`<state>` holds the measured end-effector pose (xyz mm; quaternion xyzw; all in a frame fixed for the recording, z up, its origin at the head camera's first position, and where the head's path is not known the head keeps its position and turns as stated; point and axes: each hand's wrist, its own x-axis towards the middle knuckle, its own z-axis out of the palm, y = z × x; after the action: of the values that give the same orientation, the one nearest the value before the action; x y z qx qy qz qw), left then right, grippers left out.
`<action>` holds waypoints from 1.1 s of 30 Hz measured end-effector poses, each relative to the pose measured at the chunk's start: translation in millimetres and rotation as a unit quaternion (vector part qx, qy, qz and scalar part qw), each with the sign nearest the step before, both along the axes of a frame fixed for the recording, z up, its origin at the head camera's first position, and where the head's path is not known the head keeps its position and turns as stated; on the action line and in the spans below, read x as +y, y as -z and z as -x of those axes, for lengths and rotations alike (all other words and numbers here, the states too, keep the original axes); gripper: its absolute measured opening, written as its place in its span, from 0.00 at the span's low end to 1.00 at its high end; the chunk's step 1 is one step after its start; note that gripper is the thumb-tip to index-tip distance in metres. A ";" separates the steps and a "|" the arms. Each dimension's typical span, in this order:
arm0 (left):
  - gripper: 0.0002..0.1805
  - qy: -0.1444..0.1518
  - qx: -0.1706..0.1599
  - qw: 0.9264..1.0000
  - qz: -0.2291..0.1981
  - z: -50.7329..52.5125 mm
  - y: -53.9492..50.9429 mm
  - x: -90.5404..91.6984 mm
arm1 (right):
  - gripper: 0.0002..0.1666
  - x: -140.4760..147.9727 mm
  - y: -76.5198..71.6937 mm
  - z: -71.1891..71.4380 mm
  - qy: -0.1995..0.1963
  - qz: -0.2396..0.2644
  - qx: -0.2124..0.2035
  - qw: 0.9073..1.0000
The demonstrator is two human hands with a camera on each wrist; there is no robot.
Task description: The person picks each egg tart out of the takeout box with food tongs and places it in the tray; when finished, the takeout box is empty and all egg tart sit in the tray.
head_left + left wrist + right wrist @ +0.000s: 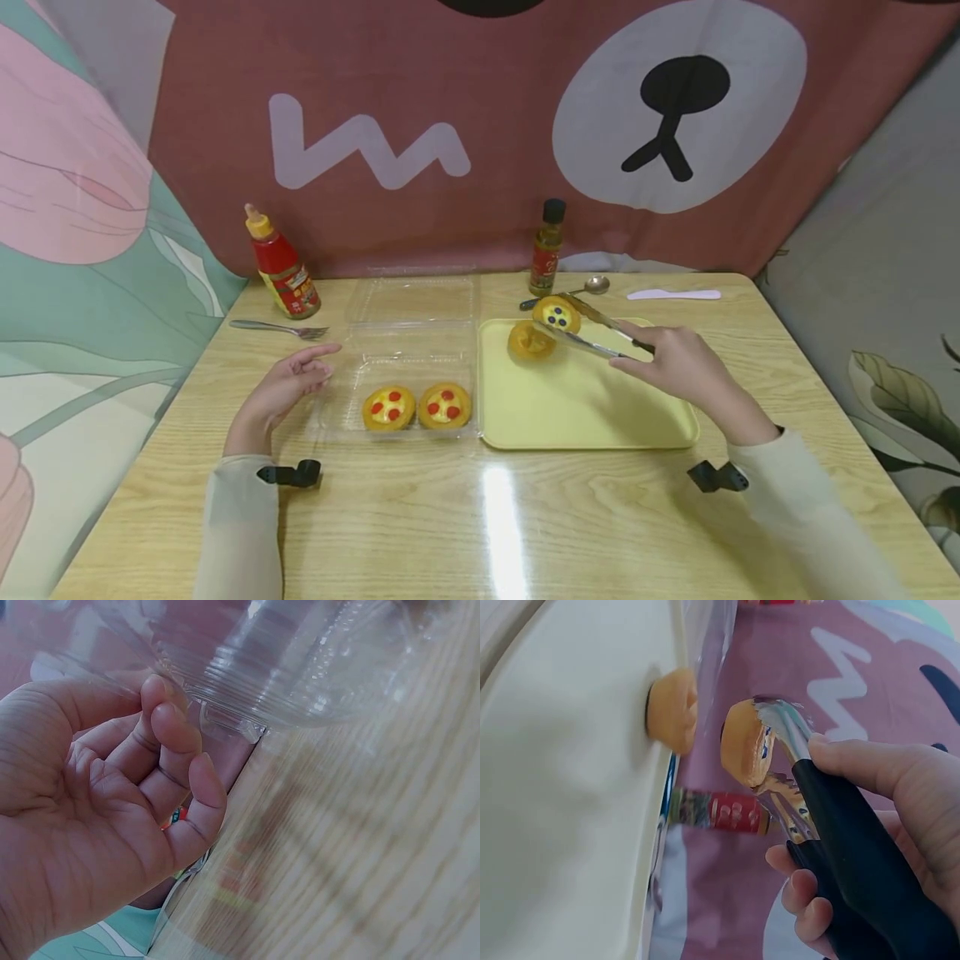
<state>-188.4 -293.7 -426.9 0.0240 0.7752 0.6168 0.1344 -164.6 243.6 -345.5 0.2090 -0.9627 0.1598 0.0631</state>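
Observation:
My right hand point(678, 367) grips metal tongs point(847, 855) with black handles. Between the tongs' tips is a tart with blue dots point(557, 316), point(744, 744), held above the yellow tray point(600, 417). A plain tart point(531, 342), point(673, 710) sits on the tray's left part, just below it in the head view. My left hand point(288, 387), point(112, 772) is at the left edge of the clear plastic container point(345, 400), its fingers loosely bent; whether they touch it I cannot tell. Inside the container lie two tarts with red dots point(388, 408), point(445, 406).
A red sauce bottle point(288, 275) and a fork point(277, 327) stand and lie at the back left. Behind the tray are a dark-capped bottle point(547, 250), a spoon point(596, 285) and a pale knife point(673, 294). The container's lid point(412, 300) lies folded back.

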 end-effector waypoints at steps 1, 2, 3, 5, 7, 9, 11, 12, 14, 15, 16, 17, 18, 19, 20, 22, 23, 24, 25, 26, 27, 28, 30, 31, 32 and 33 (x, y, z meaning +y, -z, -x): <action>0.24 0.000 0.001 1.000 0.001 0.1 0.1 -0.2 | 0.36 3.5 0.6 -0.8 0.004 -0.002 -0.001 1.000; 0.24 0.002 0.002 1.000 0.002 0.2 0.2 -0.5 | 0.36 6.9 1.4 -1.4 0.007 -0.003 -0.003 1.000; 0.24 0.002 0.003 1.000 0.001 0.5 0.4 -0.8 | 0.36 10.2 2.1 -2.0 0.011 -0.003 -0.005 1.000; 0.24 0.002 0.004 1.000 0.000 0.1 0.7 -0.7 | 0.36 16.6 2.9 -3.4 0.015 -0.004 -0.009 1.000; 0.24 0.002 0.004 1.000 -0.002 0.3 0.9 -0.9 | 0.36 22.5 3.6 -4.9 0.021 -0.003 -0.014 1.000; 0.25 0.003 0.002 1.000 -0.002 0.6 0.8 -1.0 | 0.37 28.4 4.9 -5.9 0.028 -0.002 -0.020 0.999; 0.26 0.001 -0.004 1.000 0.000 0.6 0.1 -0.4 | 0.38 34.0 6.7 -6.5 0.038 -0.002 -0.028 0.999; 0.26 0.002 -0.006 1.000 0.000 0.8 0.1 -0.5 | 0.38 36.4 7.6 -6.7 0.042 -0.003 -0.031 0.999; 0.27 0.002 -0.012 1.000 -0.004 1.0 -0.5 -0.7 | 0.38 40.5 10.2 -6.6 0.050 -0.004 -0.039 0.998; 0.27 0.001 -0.014 1.000 -0.007 0.7 -0.9 -0.5 | 0.39 42.5 11.9 -6.5 0.051 -0.006 -0.040 0.998; 0.27 -0.001 -0.017 1.000 -0.007 0.7 -1.0 -0.5 | 0.39 44.4 14.1 -6.2 0.054 -0.007 -0.043 0.998; 0.27 0.000 -0.017 1.000 -0.010 0.6 -1.1 -0.7 | 0.39 46.1 16.5 -5.8 0.056 -0.009 -0.045 0.997; 0.27 0.000 -0.017 1.000 -0.012 0.7 -1.1 -0.9 | 0.40 47.6 18.5 -5.4 0.057 -0.010 -0.046 0.997; 0.26 -0.001 -0.017 1.000 -0.012 0.6 -1.1 -1.2 | 0.40 49.1 20.8 -5.0 0.058 -0.012 -0.048 0.997; 0.26 -0.001 -0.016 1.000 -0.011 0.6 -1.0 -1.3 | 0.40 50.3 23.1 -4.6 0.059 -0.013 -0.047 0.997; 0.26 -0.002 -0.014 1.000 -0.007 0.8 -0.4 -1.8 | 0.40 52.3 27.0 -3.6 0.062 -0.012 -0.048 0.997; 0.26 -0.001 -0.012 1.000 -0.005 1.0 -0.2 -1.9 | 0.39 52.9 28.5 -3.3 0.062 -0.013 -0.048 0.997; 0.26 -0.003 -0.011 1.000 -0.003 1.1 0.3 -2.2 | 0.39 53.4 29.7 -3.0 0.062 -0.013 -0.048 0.997; 0.26 -0.004 -0.011 1.000 -0.001 1.1 0.5 -2.2 | 0.38 54.0 31.0 -2.6 0.063 -0.014 -0.048 0.997; 0.26 -0.004 -0.011 1.000 0.000 1.1 0.5 -2.1 | 0.37 54.4 32.2 -2.2 0.064 -0.015 -0.050 0.997; 0.26 -0.003 -0.011 1.000 0.000 1.1 0.7 -2.3 | 0.37 55.0 33.3 -2.0 0.065 -0.016 -0.053 0.996; 0.26 -0.002 -0.011 1.000 -0.001 1.1 0.6 -2.3 | 0.37 55.5 34.2 -1.7 0.066 -0.019 -0.056 0.996; 0.26 -0.001 -0.011 1.000 -0.004 0.8 0.5 -2.2 | 0.37 56.1 35.8 -1.3 0.068 -0.021 -0.061 0.996; 0.27 0.001 -0.011 1.000 -0.005 0.6 0.1 -2.0 | 0.37 56.3 36.4 -1.2 0.069 -0.022 -0.063 0.995; 0.27 0.002 -0.010 1.000 -0.006 0.4 -0.1 -1.9 | 0.37 56.5 36.8 -1.2 0.069 -0.021 -0.064 0.995; 0.27 0.002 -0.010 1.000 -0.008 0.4 -0.3 -2.0 | 0.37 56.5 37.2 -1.1 0.069 -0.020 -0.064 0.995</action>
<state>-188.7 -295.6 -426.6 0.0202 0.7685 0.6232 0.1435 -163.5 300.1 -382.7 0.1324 -0.9799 0.1488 0.0080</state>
